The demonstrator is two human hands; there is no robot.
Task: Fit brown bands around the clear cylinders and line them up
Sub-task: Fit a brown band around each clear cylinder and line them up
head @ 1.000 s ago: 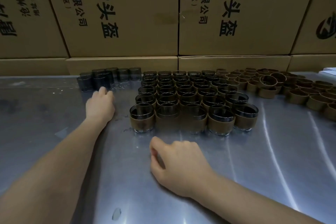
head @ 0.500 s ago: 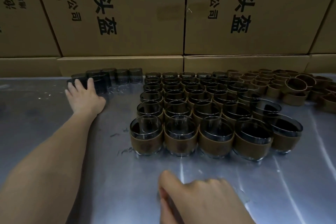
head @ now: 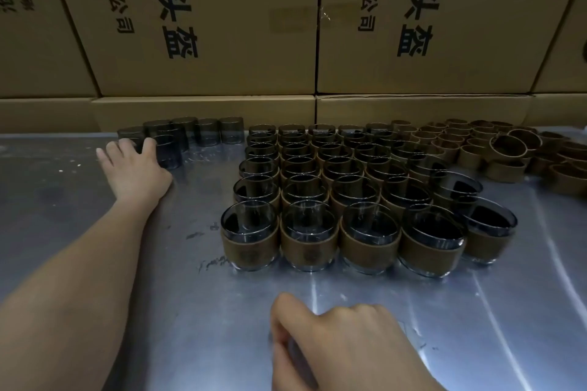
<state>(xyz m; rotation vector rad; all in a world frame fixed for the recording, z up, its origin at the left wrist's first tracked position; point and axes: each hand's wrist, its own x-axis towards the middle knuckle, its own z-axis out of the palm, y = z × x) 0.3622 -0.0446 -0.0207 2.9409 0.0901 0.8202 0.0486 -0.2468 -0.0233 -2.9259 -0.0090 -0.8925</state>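
Most cylinders stand banded in a block (head: 343, 200). Left of it a few bare cylinders (head: 190, 133) remain; loose bands (head: 508, 149) lie right. Left hand (head: 136, 171) grips one bare cylinder; right hand (head: 346, 346) rests loosely curled, empty, on the worktop (head: 63, 200).

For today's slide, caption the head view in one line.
Left hand reaches the bare clear cylinders; banded cylinders stand in rows, loose brown bands beyond.

Table (head: 413, 311): brushed metal, glossy, streaked with glare, scuffed at 9 o'clock | cylinders (head: 309, 225): clear glass-like, smooth, shiny rims | bare cylinders (head: 206, 132) at 11 o'clock: dark-tinted, see-through, glossy | bands (head: 508, 144) at 2 o'clock: brown, matt, paper-like | boxes (head: 222, 73) at 12 o'clock: matt corrugated cardboard, black print
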